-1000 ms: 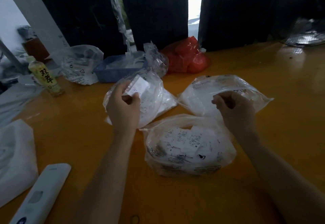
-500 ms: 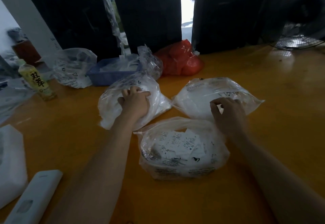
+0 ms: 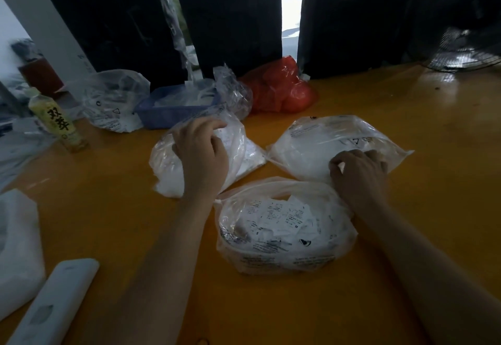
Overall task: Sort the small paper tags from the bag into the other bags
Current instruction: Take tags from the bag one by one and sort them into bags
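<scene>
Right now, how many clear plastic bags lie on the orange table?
5 at least: one under the left hand, one under the right hand, the tag bag nearest, one by the bottle, one in the blue tray. More may lie off-frame.

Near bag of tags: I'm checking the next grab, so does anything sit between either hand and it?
Nothing visible does. The near bag of tags lies between the forearms; the left hand rests on the left bag, the right hand on the right bag.

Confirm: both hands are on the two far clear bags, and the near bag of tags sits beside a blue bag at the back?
Not quite. In the head view the bag at the back is red, not blue. Left hand and right hand are on the two far clear bags; near bag holds tags.
</scene>
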Demonstrator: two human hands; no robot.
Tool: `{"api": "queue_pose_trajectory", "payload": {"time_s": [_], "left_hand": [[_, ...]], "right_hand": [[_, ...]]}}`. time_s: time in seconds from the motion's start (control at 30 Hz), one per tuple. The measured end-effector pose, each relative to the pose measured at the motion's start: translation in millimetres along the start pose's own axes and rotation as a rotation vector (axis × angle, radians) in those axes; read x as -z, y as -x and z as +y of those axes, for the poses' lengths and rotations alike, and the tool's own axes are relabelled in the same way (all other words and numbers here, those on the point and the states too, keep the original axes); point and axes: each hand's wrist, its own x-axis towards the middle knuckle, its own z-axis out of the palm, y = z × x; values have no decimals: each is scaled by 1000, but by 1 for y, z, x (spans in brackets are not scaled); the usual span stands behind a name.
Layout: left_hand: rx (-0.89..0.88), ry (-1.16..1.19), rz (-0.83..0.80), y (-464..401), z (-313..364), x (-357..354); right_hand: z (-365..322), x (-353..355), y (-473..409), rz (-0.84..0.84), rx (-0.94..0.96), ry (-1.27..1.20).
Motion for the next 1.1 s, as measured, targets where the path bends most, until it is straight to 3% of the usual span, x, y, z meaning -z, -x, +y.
{"api": "queue_pose_trajectory", "payload": {"time_s": [0.07,0.2,0.3,0.4,0.53,0.8,0.97,1.1], "left_hand": [[-70,154,32,17,18,4],[114,501,-302,53,48,9],[393,711,-639,71,56,8],[642,970,-791,80,58,6],[891,1178,-760,88,54,7],[892,1158,-624,92,48,5],[891,1145,-623,93,47,4],[938,1186,-523,93,44,2]], "right_hand": [[-3,5,2,103,-17,-109],[-14,23,11,192,196,-435],[-24,40,24,10,327,-680],[-36,47,36,-179,404,-777],[-45,48,44,-299,481,-783],[-47,41,46,-309,419,-678],[-47,33,47,-252,408,-678],[-47,30,44,-197,369,-624]]}}
